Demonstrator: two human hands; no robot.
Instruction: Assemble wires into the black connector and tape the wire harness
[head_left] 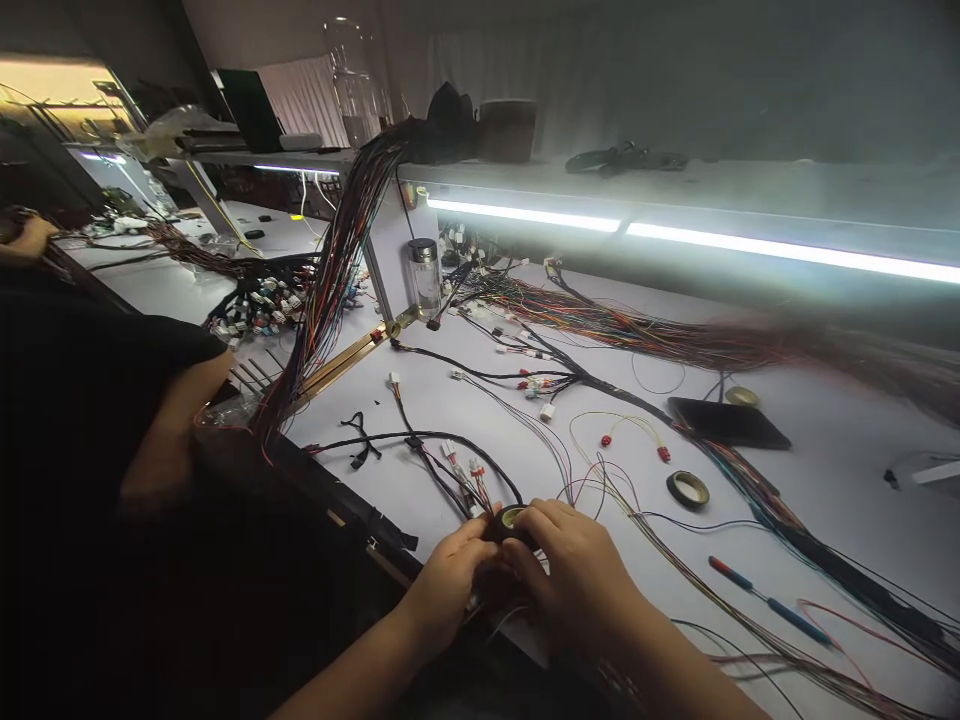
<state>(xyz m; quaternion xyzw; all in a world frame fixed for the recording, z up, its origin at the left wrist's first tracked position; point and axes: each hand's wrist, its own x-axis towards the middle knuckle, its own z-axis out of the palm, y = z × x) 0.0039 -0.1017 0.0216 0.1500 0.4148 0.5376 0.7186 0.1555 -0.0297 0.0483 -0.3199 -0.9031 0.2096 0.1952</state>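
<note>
At the table's front edge, my right hand (574, 560) is closed on a black tape roll (512, 518). Close against it on the left, my left hand (452, 575) has its fingers wrapped round a wire bundle, partly hidden under the roll. Black-wrapped branches (439, 470) and white connectors (450, 452) lie just beyond both hands. Thin loose wires (536, 425) run from beside the hands toward the back. A second tape roll (688, 490) rests flat to the right.
Right of my hands lies a red and blue tool (769, 600). A long harness (622, 397) crosses the table near a dark phone-like slab (727, 422). A glass bottle (425, 280) stands by the shelf post. At left, a person in black (97, 400) stands close beside hanging wires (337, 250).
</note>
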